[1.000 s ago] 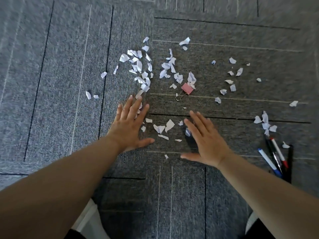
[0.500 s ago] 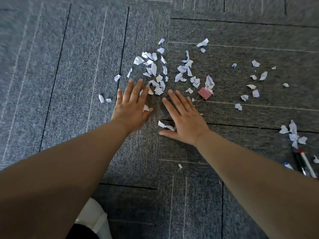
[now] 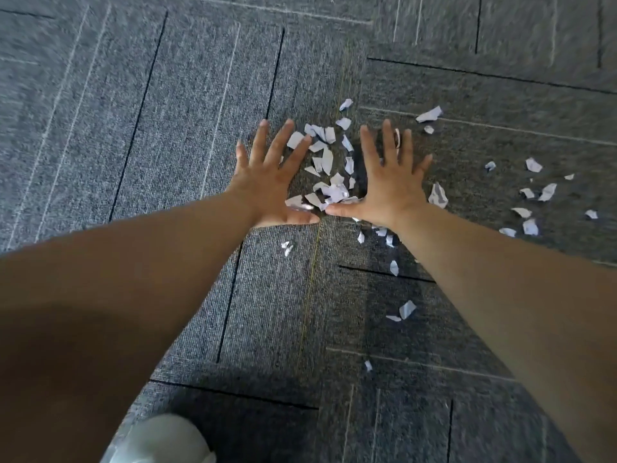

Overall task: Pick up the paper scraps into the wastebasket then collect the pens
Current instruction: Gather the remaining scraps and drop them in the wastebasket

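Grey carpet-tile floor (image 3: 167, 128), dark seams and pale stripes running across it; frame slightly motion-blurred.

Left hand (image 3: 267, 182): palm down, flat on the floor, fingers (image 3: 280, 142) straight and spread wide, gripping nothing. Thumb points inward toward the other hand.

Right hand (image 3: 389, 182): same posture, palm down, fingers (image 3: 389, 142) straight and fanned, holding nothing. Thumb points inward; the two thumb tips lie just beside each other, contact cannot be told.

Paper scraps (image 3: 329, 182): main heap of white torn pieces sits on the floor between the two hands, bounded by the index fingers at the sides and the thumbs on the near side. Some pieces touch the left index finger and both thumbs.

Outlying scraps:
- two pieces (image 3: 429, 114) beyond the right fingertips
- crumpled piece (image 3: 438, 195) just beside the right hand's outer edge
- loose scatter (image 3: 534, 195) well apart to the right
- few bits (image 3: 380, 232) beside the right wrist
- small pair (image 3: 287, 247) nearer than the left thumb
- single pieces (image 3: 407, 309) along the right forearm

White rounded object (image 3: 160, 439) at bottom edge of frame, under the left arm; identity unclear.
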`<state>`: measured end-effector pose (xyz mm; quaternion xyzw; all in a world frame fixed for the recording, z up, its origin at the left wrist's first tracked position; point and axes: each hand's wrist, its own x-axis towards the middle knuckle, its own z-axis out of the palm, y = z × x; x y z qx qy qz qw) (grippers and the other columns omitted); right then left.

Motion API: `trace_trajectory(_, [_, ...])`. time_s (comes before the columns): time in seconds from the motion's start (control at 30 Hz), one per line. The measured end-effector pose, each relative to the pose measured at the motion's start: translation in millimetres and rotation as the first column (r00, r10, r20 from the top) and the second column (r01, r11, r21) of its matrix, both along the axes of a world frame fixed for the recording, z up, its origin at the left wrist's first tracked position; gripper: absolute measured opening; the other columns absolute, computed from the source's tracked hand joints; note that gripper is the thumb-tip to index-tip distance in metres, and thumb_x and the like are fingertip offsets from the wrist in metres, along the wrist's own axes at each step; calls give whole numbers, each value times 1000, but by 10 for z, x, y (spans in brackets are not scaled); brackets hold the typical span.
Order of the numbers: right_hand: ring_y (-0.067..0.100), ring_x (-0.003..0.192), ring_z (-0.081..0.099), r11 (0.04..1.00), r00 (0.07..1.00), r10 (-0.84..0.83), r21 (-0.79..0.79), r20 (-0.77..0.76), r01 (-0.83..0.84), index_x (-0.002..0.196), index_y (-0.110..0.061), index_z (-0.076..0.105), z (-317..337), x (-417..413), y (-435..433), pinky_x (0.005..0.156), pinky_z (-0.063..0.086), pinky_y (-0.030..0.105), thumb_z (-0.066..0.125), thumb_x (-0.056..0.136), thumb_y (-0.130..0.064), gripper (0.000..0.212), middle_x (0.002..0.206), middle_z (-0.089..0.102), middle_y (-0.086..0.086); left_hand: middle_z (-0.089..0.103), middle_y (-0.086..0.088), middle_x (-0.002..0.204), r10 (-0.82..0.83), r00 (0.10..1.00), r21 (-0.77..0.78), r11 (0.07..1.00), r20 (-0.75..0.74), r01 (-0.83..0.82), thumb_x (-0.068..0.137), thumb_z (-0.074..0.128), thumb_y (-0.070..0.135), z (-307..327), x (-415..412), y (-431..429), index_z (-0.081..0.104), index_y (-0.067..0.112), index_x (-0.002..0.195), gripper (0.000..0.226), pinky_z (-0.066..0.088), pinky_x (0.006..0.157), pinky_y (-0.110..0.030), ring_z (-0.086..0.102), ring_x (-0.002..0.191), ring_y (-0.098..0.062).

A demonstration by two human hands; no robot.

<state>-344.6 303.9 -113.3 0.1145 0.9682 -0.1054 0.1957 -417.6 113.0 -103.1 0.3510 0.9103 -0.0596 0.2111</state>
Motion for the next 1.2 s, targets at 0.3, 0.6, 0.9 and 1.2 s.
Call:
trace_trajectory(0.3, [32, 142, 7, 937, 925, 334, -44, -180, -346, 146, -16, 18, -34, 64, 36, 113, 18, 52, 43, 76, -69, 91, 155, 10, 13, -17, -6, 154, -289, 955, 35, 957, 67, 287, 76, 49, 67, 27, -325, 326, -16, 13, 143, 108, -8, 110, -39, -18, 140, -23])
trace_trajectory(0.6, [36, 79, 61, 913, 788, 360, 15, -500, -408, 90, -2, 63, -131, 536, -243, 63, 54, 39, 62, 75, -15, 19, 92, 63, 19, 51, -20, 126, -199, 980, 179, 964, -4, 196, 88, 30, 49, -78, 601, -207, 48, 9, 128, 59, 39, 93, -57, 48, 114, -40])
trace_trajectory(0.9, [26, 45, 44, 948, 886, 185, -161, -426, -276, 82, -1, 54, 188, 1357, -248, 37, 34, 28, 69, 78, 3, 16, 69, 55, 14, 48, -10, 104, 49, 998, 270, 961, 44, -59, 99, 33, 28, 184, 1233, -146, 45, 5, 109, 28, 44, 55, -31, 48, 68, -18])
trace_trajectory(1.2, [34, 53, 51, 991, 848, -18, -124, -530, -56, 82, 2, 53, 1769, 2360, 239, 46, 37, 34, 56, 90, -8, 13, 74, 56, 17, 47, -5, 92, 8, 999, 351, 936, -47, 9, 100, 32, 23, 1717, 1822, 171, 45, 4, 104, 23, 45, 57, -35, 49, 66, -19])
